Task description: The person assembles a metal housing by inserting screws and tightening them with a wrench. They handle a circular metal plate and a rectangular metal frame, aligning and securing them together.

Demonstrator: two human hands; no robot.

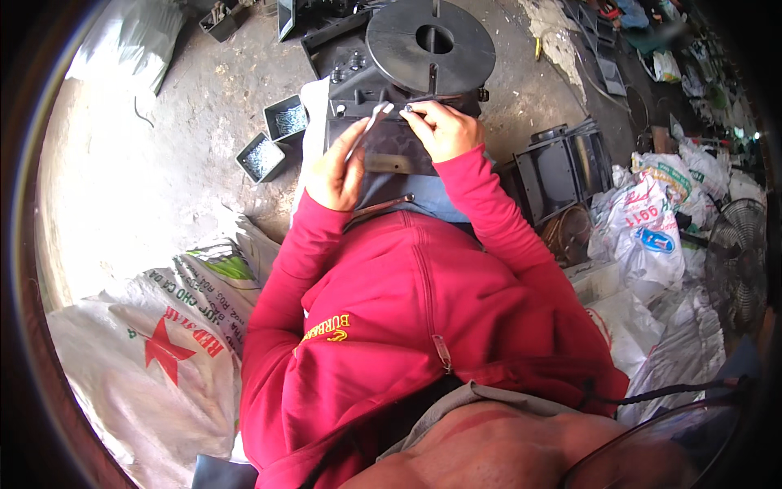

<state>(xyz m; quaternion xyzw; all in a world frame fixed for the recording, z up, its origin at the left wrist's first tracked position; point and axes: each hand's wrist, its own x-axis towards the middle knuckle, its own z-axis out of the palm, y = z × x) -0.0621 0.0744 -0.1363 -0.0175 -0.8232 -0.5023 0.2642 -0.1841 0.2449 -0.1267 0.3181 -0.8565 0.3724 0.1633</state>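
Observation:
My left hand (338,168) is raised in front of the black machine part, its fingers closed along a slim pale, shiny piece (376,119); whether that is a tool or a covering on the fingers I cannot tell. My right hand (448,134) pinches a tiny dark piece (408,108) between thumb and index finger, its kind too small to make out. Both sets of fingertips are close together but apart. Just beyond them lies a black block-shaped part (362,88) with small knobs, and a large round black disc (407,50) with a centre hole and slots.
Two small black bins (287,120) of small metal pieces stand on the floor to the left. On the right are black frame-like parts (547,181), white sacks (643,224) and a fan (737,253). A big printed sack (122,350) lies at lower left.

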